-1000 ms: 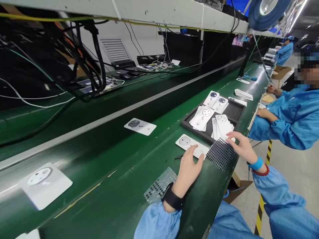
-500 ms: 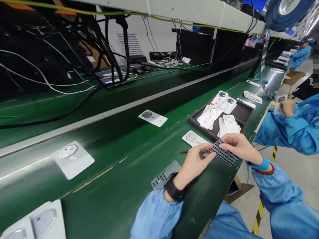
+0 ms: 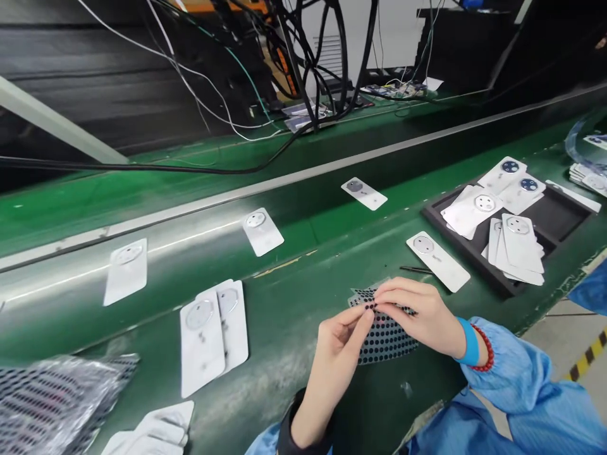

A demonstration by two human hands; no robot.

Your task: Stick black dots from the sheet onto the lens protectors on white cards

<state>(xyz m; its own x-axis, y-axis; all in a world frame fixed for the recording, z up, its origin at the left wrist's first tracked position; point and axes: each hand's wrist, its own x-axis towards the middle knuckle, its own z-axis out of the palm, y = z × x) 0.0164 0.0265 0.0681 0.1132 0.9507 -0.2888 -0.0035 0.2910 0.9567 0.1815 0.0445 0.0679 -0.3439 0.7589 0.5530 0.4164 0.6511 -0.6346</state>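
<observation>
A: Where were the hands at?
B: Left hand (image 3: 339,347) had thumb and index pinching the dot sheet (image 3: 386,341) near its far edge. Right hand (image 3: 420,313) pinched right beside it, fingertips nearly meeting. Sheet sat bowed over the near part of the counter (image 3: 279,373).
A: Anything off the sheet?
B: Couldn't tell. Fingers covered that spot. Rows nearer the body looked mostly full, so I'd say plenty was left. Pinch made, no separation I could confirm.
A: And the panels?
B: Two white phone back panels (image 3: 203,341) overlapped off to the left. Just past the right hand, tweezers (image 3: 417,270) lay near a single panel (image 3: 439,260), flat, neither hand touching it.
A: Beyond that?
B: Black tray (image 3: 571,218), several panels heaped loosely inside. Couldn't tell finished from unfinished there. Farther back, three spaced panels: left one (image 3: 126,272), middle one (image 3: 263,234), right one (image 3: 364,193).
A: So, progress?
B: My read: mid-step at the sheet, single panel parked, both hands busy.
</observation>
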